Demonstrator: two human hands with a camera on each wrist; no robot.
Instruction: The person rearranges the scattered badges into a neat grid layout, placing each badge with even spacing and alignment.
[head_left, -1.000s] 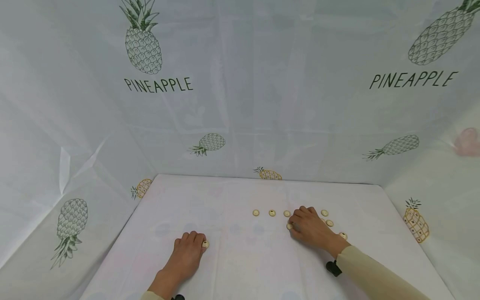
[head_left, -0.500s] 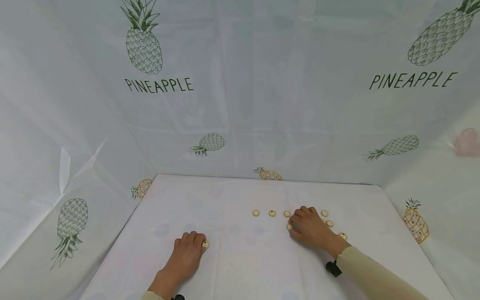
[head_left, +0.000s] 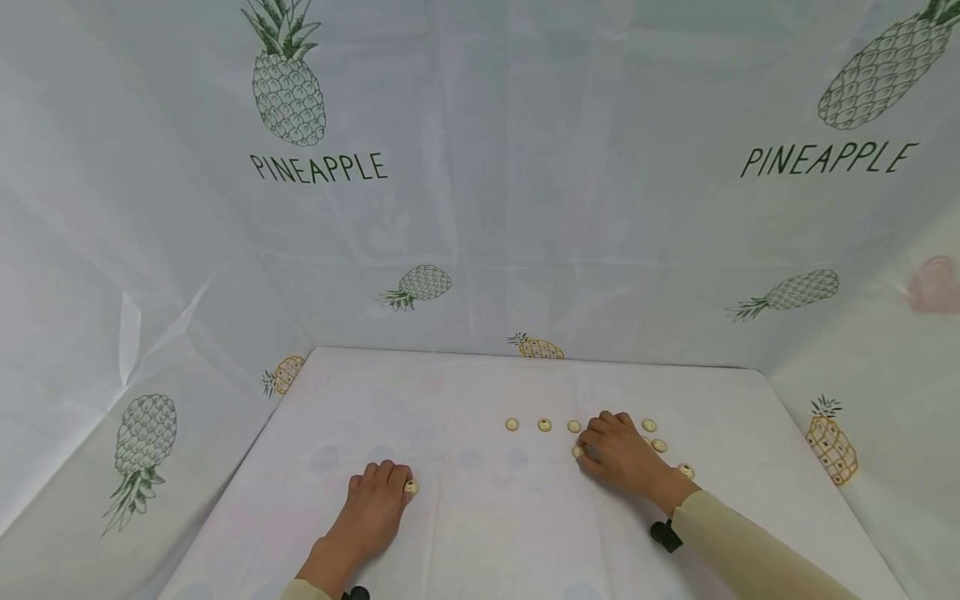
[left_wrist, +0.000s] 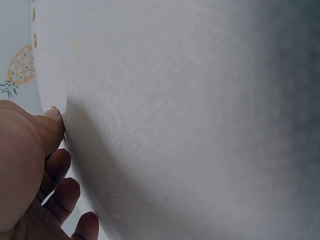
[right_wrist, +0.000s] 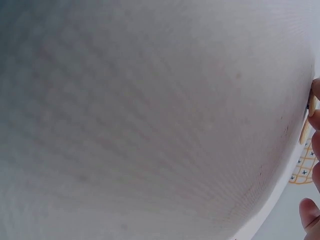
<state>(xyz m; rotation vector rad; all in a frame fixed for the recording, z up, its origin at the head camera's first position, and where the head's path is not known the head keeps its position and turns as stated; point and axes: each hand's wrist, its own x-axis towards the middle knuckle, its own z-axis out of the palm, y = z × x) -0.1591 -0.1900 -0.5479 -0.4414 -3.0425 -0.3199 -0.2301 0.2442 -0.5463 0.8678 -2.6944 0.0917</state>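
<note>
On the left side of the table, my left hand [head_left: 372, 507] has its fingers curled and pinches a small pale round disc [head_left: 411, 487] with a dark mark. Its thumb [left_wrist: 51, 127] comes down to the cloth in the left wrist view, where the disc is hidden. Farther right, my right hand [head_left: 618, 454] pinches a second disc [head_left: 578, 452] at its fingertips. In the right wrist view that disc [right_wrist: 312, 103] shows edge-on between two fingers, with another disc [right_wrist: 304, 132] just beyond it.
Three similar discs, one of them the middle disc [head_left: 544, 425], lie in a row left of and beside my right hand. Several more, such as the rightmost disc [head_left: 686, 471], lie beyond my right wrist. A white cloth [head_left: 480, 542] covers the table; pineapple-print sheets [head_left: 480, 208] surround it.
</note>
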